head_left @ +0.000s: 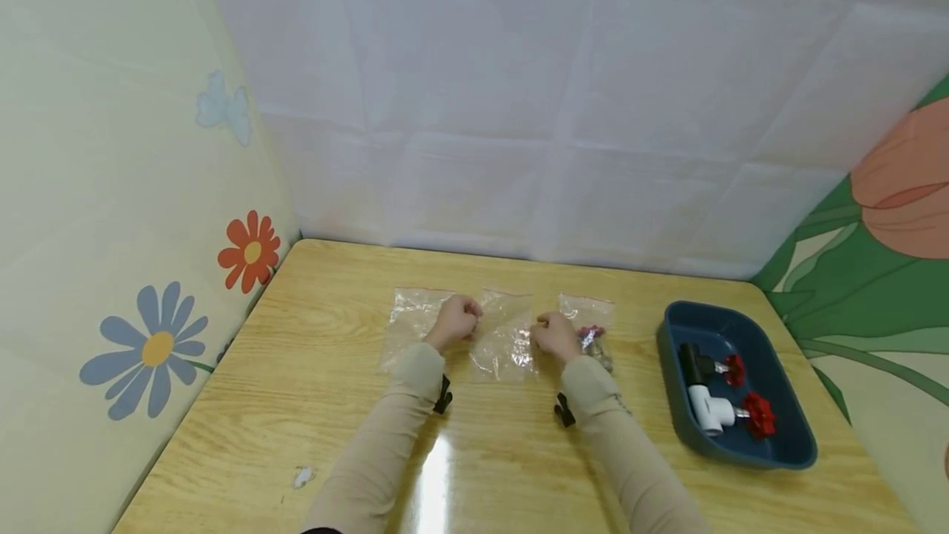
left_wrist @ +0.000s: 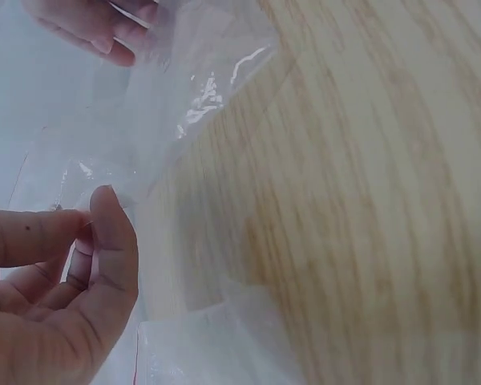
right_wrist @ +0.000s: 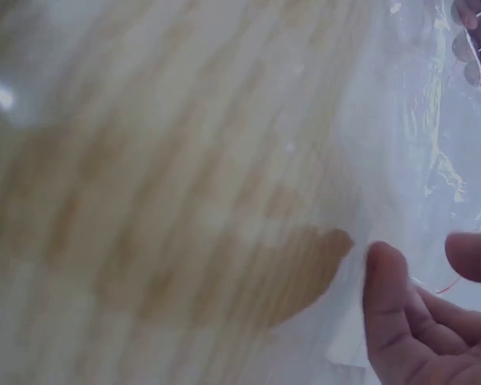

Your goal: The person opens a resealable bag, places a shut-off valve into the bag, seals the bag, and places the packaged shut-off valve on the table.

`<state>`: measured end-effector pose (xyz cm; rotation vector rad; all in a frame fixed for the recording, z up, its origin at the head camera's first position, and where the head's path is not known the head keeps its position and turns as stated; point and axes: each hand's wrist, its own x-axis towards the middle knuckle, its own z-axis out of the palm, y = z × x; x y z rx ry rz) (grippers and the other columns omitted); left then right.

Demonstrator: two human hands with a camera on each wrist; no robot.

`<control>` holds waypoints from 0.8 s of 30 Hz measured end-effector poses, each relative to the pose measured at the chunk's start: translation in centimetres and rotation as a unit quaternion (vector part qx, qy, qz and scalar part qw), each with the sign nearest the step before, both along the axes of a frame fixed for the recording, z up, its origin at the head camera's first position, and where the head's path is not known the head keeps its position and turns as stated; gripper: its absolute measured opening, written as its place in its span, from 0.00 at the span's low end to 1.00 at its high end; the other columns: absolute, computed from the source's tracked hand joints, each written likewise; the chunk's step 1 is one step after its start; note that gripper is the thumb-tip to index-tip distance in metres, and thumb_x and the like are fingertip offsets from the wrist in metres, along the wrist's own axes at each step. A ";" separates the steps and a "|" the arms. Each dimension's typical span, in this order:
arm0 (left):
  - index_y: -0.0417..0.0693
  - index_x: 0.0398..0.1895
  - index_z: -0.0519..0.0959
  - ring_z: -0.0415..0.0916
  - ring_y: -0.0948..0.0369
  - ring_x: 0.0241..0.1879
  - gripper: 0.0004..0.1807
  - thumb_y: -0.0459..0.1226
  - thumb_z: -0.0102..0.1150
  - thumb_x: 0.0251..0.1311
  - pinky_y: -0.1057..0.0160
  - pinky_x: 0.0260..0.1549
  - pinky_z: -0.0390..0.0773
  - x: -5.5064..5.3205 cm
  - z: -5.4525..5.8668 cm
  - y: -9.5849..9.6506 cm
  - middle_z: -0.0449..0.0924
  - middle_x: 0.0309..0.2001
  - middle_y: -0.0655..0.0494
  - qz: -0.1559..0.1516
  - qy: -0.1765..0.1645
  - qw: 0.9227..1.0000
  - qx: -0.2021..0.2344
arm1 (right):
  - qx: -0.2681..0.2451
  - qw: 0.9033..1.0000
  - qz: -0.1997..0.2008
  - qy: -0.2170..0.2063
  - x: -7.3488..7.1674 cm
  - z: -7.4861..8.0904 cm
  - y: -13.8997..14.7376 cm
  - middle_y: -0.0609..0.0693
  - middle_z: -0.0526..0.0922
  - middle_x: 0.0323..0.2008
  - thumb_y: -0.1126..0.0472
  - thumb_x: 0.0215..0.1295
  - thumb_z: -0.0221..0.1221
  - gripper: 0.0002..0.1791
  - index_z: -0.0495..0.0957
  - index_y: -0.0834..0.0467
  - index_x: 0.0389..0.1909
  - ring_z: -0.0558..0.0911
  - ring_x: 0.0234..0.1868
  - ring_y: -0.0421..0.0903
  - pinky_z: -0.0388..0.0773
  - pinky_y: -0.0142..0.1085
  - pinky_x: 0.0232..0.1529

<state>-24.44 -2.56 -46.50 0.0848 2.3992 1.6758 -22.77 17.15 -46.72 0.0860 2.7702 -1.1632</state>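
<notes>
Three clear zip bags with red top strips lie in a row on the wooden table in the head view. My left hand [head_left: 455, 320] is at the left edge of the middle zip bag [head_left: 502, 344]; in the left wrist view its thumb and forefinger [left_wrist: 112, 241] pinch the bag's edge. My right hand [head_left: 558, 336] is by that bag's right edge, its thumb [right_wrist: 385, 277] and forefinger apart. The left zip bag [head_left: 404, 324] lies flat beside my left hand. Partly behind my right hand, the right zip bag [head_left: 586, 307] contains red and metallic pieces.
A dark blue tray [head_left: 670, 402] stands on the right of the table. Inside are a white valve [head_left: 708, 410] and a black valve [head_left: 693, 365], each with a red handwheel. A small whitish mark [head_left: 303, 477] shows at front left. Fabric walls enclose the back and sides.
</notes>
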 end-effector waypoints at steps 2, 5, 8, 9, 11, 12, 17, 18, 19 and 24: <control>0.31 0.30 0.74 0.70 0.60 0.19 0.13 0.18 0.41 0.41 0.64 0.20 0.78 0.0 0.0 0.0 0.70 0.24 0.49 -0.003 -0.002 1.000 0.004 | -0.019 1.000 -0.020 0.001 0.1 -0.1 0.1 0.69 0.74 0.48 0.67 0.55 0.51 0.22 0.70 0.73 0.51 0.75 0.47 0.61 0.73 0.47 0.47; 0.30 0.31 0.74 0.70 0.60 0.19 0.14 0.17 0.41 0.41 0.64 0.20 0.78 0.1 0.0 0.0 0.71 0.24 0.48 -0.002 -0.003 1.000 0.013 | -0.041 0.998 -0.043 0.010 0.2 -0.2 0.2 0.68 0.75 0.46 0.69 0.53 0.50 0.22 0.72 0.72 0.50 0.75 0.46 0.60 0.74 0.46 0.45; 0.30 0.32 0.74 0.70 0.60 0.19 0.14 0.17 0.42 0.41 0.63 0.21 0.78 0.3 0.1 0.0 0.71 0.24 0.48 -0.002 0.008 1.000 0.015 | -0.056 0.997 -0.053 0.025 0.5 -0.2 0.3 0.67 0.77 0.43 0.71 0.53 0.50 0.20 0.73 0.72 0.49 0.76 0.42 0.58 0.76 0.42 0.39; 0.30 0.32 0.74 0.70 0.60 0.19 0.13 0.17 0.43 0.41 0.63 0.21 0.79 0.3 0.1 0.1 0.71 0.24 0.49 -0.002 0.012 1.000 0.015 | -0.067 0.996 -0.056 0.026 0.6 -0.2 0.4 0.67 0.77 0.41 0.72 0.53 0.50 0.20 0.73 0.73 0.48 0.77 0.40 0.57 0.76 0.40 0.37; 0.30 0.32 0.74 0.70 0.59 0.19 0.13 0.18 0.43 0.42 0.62 0.22 0.79 0.5 0.1 0.1 0.71 0.24 0.49 -0.003 0.021 1.000 0.014 | -0.094 0.993 -0.060 0.030 0.8 -0.2 0.5 0.66 0.78 0.38 0.73 0.52 0.50 0.19 0.73 0.74 0.47 0.78 0.35 0.54 0.77 0.37 0.32; 0.30 0.32 0.74 0.71 0.59 0.19 0.12 0.18 0.44 0.43 0.61 0.23 0.79 0.6 0.2 0.1 0.71 0.23 0.50 -0.004 0.025 1.000 0.014 | -0.109 0.992 -0.061 0.028 0.9 -0.2 0.5 0.66 0.78 0.37 0.74 0.53 0.50 0.18 0.73 0.74 0.47 0.78 0.32 0.53 0.77 0.36 0.31; 0.28 0.31 0.73 0.71 0.59 0.21 0.11 0.18 0.44 0.45 0.61 0.24 0.80 1.1 0.4 0.2 0.71 0.24 0.49 -0.001 0.030 0.999 0.037 | -0.179 0.981 -0.068 0.021 1.6 0.2 0.9 0.61 0.78 0.29 0.75 0.55 0.52 0.13 0.73 0.76 0.42 0.76 0.24 0.45 0.77 0.35 0.26; 0.28 0.32 0.73 0.71 0.59 0.21 0.10 0.18 0.44 0.46 0.61 0.25 0.80 1.3 0.5 0.2 0.71 0.25 0.49 0.000 0.028 0.999 0.043 | -0.188 0.980 -0.069 0.020 1.8 0.3 1.0 0.60 0.77 0.28 0.75 0.55 0.53 0.12 0.73 0.76 0.41 0.76 0.23 0.44 0.77 0.35 0.26; 0.28 0.32 0.73 0.71 0.59 0.22 0.09 0.18 0.45 0.47 0.61 0.25 0.80 1.4 0.6 0.2 0.72 0.25 0.48 0.001 0.026 0.998 0.048 | -0.192 0.979 -0.066 0.023 2.0 0.5 1.1 0.59 0.77 0.26 0.76 0.55 0.53 0.10 0.73 0.76 0.39 0.76 0.22 0.44 0.78 0.36 0.25; 0.29 0.35 0.73 0.73 0.58 0.26 0.07 0.21 0.49 0.53 0.61 0.28 0.80 2.3 0.9 -0.1 0.73 0.29 0.46 0.002 0.020 0.998 0.059 | -0.199 0.978 -0.053 0.030 2.8 1.1 1.4 0.55 0.76 0.22 0.76 0.55 0.54 0.05 0.73 0.75 0.33 0.76 0.22 0.44 0.78 0.38 0.26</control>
